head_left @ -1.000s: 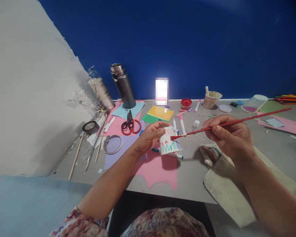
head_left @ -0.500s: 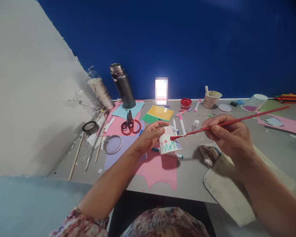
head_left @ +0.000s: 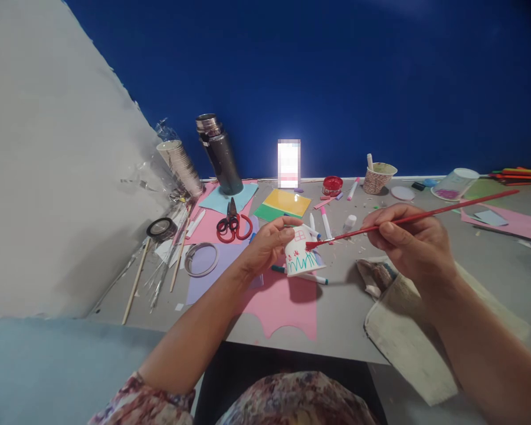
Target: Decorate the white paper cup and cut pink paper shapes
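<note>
My left hand (head_left: 268,243) grips a small white paper cup (head_left: 301,254) tipped on its side, with a red window and green grass drawn on it. My right hand (head_left: 409,239) pinches a long red paintbrush (head_left: 425,216). The brush's red tip touches the cup's side near the window. Both hands hover over the grey table (head_left: 345,313), above a pink paper sheet (head_left: 283,304).
Red scissors (head_left: 233,224), tape rolls (head_left: 202,258), wooden sticks and coloured papers lie at left. A dark flask (head_left: 219,154), stacked cups (head_left: 180,165), a red paint pot (head_left: 333,185), markers (head_left: 325,223) and a patterned cup (head_left: 379,177) stand behind. A stained cloth (head_left: 407,330) lies at right.
The brush tip has shifted slightly up along the cup's side; both hands otherwise stay in place.
</note>
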A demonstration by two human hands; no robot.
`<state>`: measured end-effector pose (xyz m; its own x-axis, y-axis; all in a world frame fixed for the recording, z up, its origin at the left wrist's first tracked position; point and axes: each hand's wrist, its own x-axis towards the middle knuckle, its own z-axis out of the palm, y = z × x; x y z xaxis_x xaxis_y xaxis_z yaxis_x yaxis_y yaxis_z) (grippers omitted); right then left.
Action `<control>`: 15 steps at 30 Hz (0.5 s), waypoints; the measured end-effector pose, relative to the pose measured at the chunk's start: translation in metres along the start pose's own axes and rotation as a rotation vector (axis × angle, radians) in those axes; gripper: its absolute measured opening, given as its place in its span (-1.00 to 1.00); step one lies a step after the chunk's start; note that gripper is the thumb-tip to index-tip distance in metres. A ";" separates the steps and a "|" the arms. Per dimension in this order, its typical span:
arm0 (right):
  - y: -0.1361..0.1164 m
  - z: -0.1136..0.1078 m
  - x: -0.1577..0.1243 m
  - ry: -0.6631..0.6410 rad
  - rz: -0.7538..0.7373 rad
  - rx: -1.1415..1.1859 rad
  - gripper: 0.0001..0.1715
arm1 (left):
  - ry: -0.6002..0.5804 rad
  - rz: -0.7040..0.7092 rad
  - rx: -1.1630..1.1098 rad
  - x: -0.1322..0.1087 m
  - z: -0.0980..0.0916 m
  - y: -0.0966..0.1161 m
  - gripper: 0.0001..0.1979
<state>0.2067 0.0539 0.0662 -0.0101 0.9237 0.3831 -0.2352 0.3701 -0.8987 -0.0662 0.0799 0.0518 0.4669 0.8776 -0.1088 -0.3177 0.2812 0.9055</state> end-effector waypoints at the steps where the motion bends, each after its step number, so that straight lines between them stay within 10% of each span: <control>1: 0.000 0.000 0.000 0.005 -0.005 0.010 -0.78 | 0.000 -0.001 -0.004 0.000 0.000 0.000 -0.43; 15: 0.000 0.000 0.000 0.006 -0.020 0.002 -0.77 | -0.013 -0.002 -0.019 0.001 -0.002 -0.001 -0.43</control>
<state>0.2068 0.0542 0.0665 0.0009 0.9167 0.3995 -0.2372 0.3883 -0.8905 -0.0673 0.0813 0.0501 0.4783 0.8719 -0.1053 -0.3323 0.2907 0.8973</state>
